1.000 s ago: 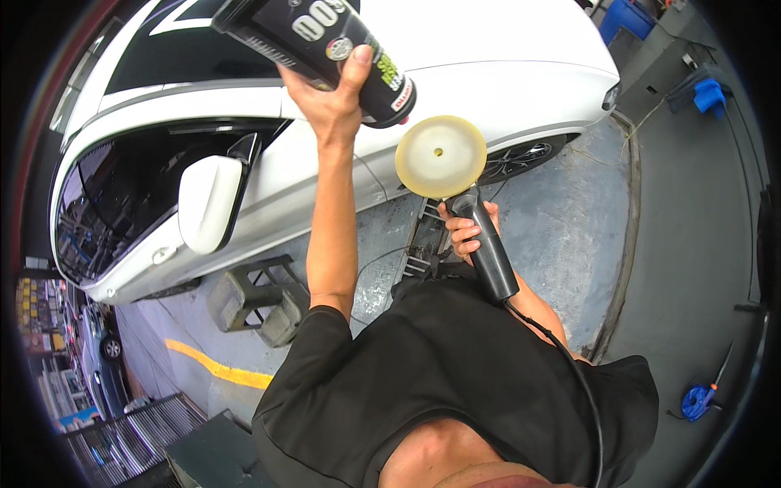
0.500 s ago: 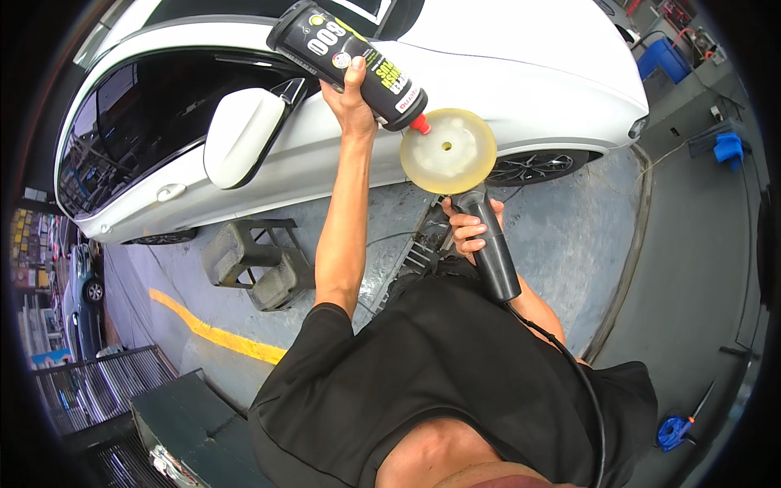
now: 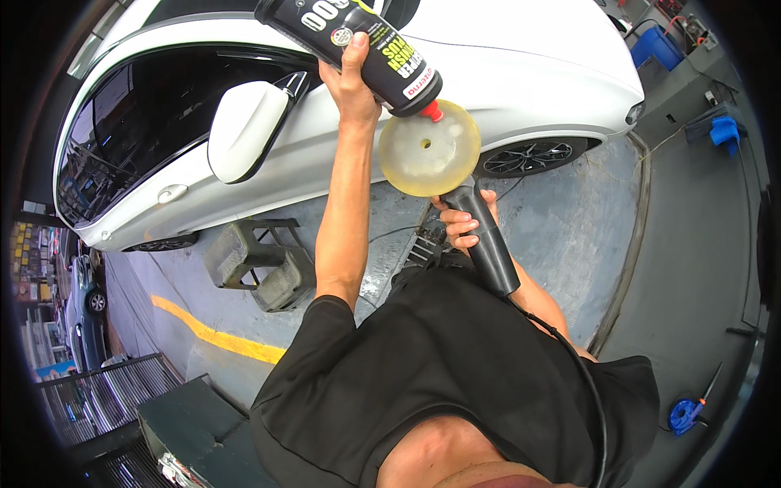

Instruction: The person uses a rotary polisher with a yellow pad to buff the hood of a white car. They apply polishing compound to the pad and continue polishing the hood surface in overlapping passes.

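Note:
My left hand [image 3: 353, 89] grips a black polish bottle [image 3: 399, 69], tipped down so its red nozzle [image 3: 432, 111] meets or overlaps the upper edge of a round yellow foam pad [image 3: 407, 163]. Whitish smears cover the pad's face around its small centre hole. That pad belongs to a polishing machine [image 3: 491, 252], whose black handle my right hand [image 3: 460, 224] is wrapped around. The pad faces up toward me. A black power cord [image 3: 561, 337] runs from the handle's end across my shirt. Beyond both hands stands a white car [image 3: 480, 69].
The car's wing mirror [image 3: 244, 134] juts out at the left, and its front wheel [image 3: 533, 157] is behind the polisher. A worn step stool [image 3: 260, 264] stands left of my left arm. A blue bin [image 3: 657, 47] is at the far right. A yellow line [image 3: 215, 333] marks the floor.
The polisher's pad has shifted a little left and tilted. The bottle has moved slightly, its nozzle now over the pad's upper right edge instead of its upper left. Both hands keep their grips.

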`<state>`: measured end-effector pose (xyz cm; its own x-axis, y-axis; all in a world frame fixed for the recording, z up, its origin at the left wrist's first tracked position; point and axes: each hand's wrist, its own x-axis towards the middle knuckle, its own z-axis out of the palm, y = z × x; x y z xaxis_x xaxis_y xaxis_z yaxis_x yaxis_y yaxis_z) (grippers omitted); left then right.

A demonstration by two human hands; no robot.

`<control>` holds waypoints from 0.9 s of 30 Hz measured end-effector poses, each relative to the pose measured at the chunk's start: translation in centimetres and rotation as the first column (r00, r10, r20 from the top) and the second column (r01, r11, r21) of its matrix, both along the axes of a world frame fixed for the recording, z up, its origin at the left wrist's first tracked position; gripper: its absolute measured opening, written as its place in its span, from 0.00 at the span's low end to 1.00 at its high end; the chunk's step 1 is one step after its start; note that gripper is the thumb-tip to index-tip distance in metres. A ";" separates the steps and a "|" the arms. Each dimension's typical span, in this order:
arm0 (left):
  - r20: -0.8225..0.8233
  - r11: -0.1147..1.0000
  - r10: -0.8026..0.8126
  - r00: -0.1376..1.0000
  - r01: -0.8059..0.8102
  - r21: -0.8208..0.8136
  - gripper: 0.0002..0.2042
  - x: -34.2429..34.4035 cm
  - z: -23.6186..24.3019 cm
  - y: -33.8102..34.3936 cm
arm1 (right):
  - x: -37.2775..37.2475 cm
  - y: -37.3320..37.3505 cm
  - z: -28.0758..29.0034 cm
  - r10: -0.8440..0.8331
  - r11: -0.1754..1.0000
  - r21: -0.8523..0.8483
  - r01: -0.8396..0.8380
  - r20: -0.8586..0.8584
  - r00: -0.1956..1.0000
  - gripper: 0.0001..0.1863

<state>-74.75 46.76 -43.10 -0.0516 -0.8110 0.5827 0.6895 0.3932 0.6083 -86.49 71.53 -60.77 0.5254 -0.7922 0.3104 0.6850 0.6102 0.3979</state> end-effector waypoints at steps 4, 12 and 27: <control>-0.006 1.000 -0.007 1.000 0.007 -0.022 0.21 0.5 0.1 -0.3 | 0.4 0.0 0.1 -0.008 1.000 -0.014 0.008 -0.015 1.000 0.47; -0.015 1.000 0.001 1.000 -0.001 0.005 0.19 1.6 -0.6 -0.8 | 0.9 0.1 -0.2 -0.012 1.000 -0.013 0.012 -0.053 0.999 0.47; 0.008 0.999 0.053 0.999 -0.053 0.011 0.21 4.3 -0.7 -1.3 | 2.4 -0.8 -0.6 0.008 1.000 0.001 -0.008 -0.055 0.998 0.48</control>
<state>-70.42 45.48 -43.78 -0.0126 -0.8194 0.5730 0.6634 0.4219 0.6180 -84.09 70.75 -61.35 0.5479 -0.7881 0.2806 0.7008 0.6156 0.3604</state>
